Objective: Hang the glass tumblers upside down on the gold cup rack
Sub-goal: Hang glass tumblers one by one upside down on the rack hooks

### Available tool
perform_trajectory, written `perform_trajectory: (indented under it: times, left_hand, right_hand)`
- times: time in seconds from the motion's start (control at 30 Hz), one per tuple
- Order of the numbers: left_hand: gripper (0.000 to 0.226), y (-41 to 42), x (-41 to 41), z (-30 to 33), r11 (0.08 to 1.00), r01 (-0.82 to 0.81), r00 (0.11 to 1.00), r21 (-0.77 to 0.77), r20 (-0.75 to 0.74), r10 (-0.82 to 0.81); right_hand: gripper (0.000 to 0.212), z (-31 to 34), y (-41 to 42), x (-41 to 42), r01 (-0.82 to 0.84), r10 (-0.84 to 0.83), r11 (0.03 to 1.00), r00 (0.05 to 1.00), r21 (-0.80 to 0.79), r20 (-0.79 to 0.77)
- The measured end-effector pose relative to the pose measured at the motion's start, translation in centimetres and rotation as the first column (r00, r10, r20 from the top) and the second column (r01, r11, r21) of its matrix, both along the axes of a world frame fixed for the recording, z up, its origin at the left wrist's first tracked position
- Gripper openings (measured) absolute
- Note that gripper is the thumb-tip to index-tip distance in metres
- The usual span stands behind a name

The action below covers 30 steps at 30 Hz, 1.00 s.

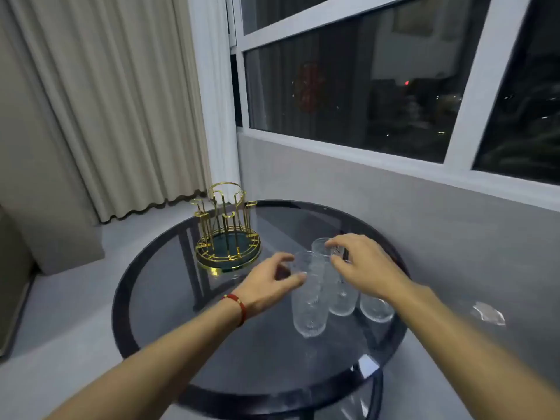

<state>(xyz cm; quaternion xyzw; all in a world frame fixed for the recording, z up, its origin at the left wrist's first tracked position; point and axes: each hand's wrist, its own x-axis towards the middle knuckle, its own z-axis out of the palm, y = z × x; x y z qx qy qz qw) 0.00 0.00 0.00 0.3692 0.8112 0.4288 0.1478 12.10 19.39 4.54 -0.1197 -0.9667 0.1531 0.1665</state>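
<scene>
The left hand point(269, 283) has its grip spread apart, thumb and fingers at either side of the nearest tumbler's point(309, 298) rim, not clamped. The right hand point(360, 268) pinches the rim of the second tumbler point(336, 286) between thumb and forefinger. A third tumbler point(375, 309) stands under the right wrist. All are clear, textured glass, upright at the table's point(188, 301) three o'clock. The gold cup rack point(227, 231), empty-pegged, stands at eleven o'clock.
</scene>
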Motion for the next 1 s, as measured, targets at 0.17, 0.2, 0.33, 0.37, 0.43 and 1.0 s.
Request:
perform_trajectory:
  times: [0.17,0.2,0.33,0.37,0.43,1.0]
  left_hand:
    - [0.096,1.2,3.6,-3.2,0.998,0.005,0.989,-0.061,-0.146,-0.014]
    - [0.097,1.6,3.7,-3.9,0.999,-0.015,0.988,-0.032,-0.153,0.01]
    - [0.095,2.4,3.5,-5.6,0.992,-0.106,0.962,0.07,-0.245,0.12]
    - [0.095,2.4,3.4,-5.6,0.989,-0.117,0.957,0.09,-0.255,0.136]
    - [0.095,2.2,3.0,-5.4,0.988,-0.114,0.957,0.109,-0.253,0.138]
    - [0.077,-2.9,-7.0,-0.9,0.654,-0.498,0.822,0.569,0.55,0.147]
  right_hand:
    - [0.031,-4.7,-3.0,3.4,0.021,-0.091,0.972,0.951,-0.233,-0.295]
    - [0.032,-5.6,-3.1,3.3,0.025,-0.123,0.959,0.933,-0.281,-0.339]
    - [0.03,-6.1,-3.1,2.1,0.014,-0.181,0.921,0.901,-0.389,-0.395]
    - [0.03,-6.0,-3.1,1.9,0.01,-0.18,0.918,0.901,-0.396,-0.395]
    - [0.029,-6.0,-3.2,1.6,0.005,-0.184,0.91,0.901,-0.414,-0.394]
    - [0.05,-2.4,-8.3,-9.8,-0.013,0.001,0.61,1.0,-0.793,-0.016]
